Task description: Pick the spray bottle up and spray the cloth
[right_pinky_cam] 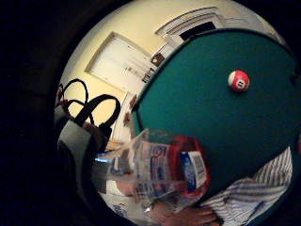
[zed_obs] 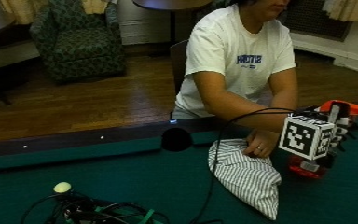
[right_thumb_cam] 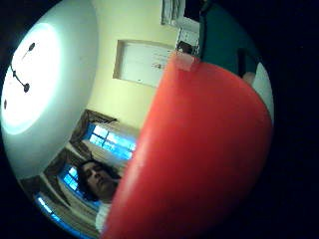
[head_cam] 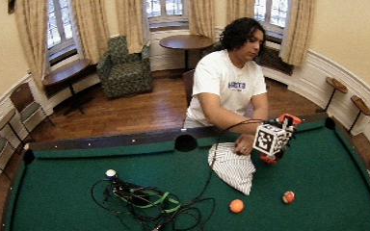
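Spray bottle [zed_obs: 328, 140] upright at the far right of the green table [zed_obs: 135, 182], orange-red head up, red base showing just above the felt; contact with the felt impossible to tell. Gloved right hand [zed_obs: 339, 131] wrapped around it, fingers curled on the body below the head, mostly hidden. Same bottle filling the thumb-side palm view as a broad red surface [right_thumb_cam: 199, 159], and seen in the little-finger-side view as a clear body with red trim and a printed label [right_pinky_cam: 164, 169]. Striped cloth [zed_obs: 247, 175] lying flat on the table just beside the bottle, bunched at the near rail and tapering toward the middle of the table. Bare left hand [zed_obs: 258, 143] resting on the cloth's upper corner, pressing it down. Red-and-white ball [head_cam: 288, 197] and orange ball [head_cam: 236, 205] well apart from the cloth.
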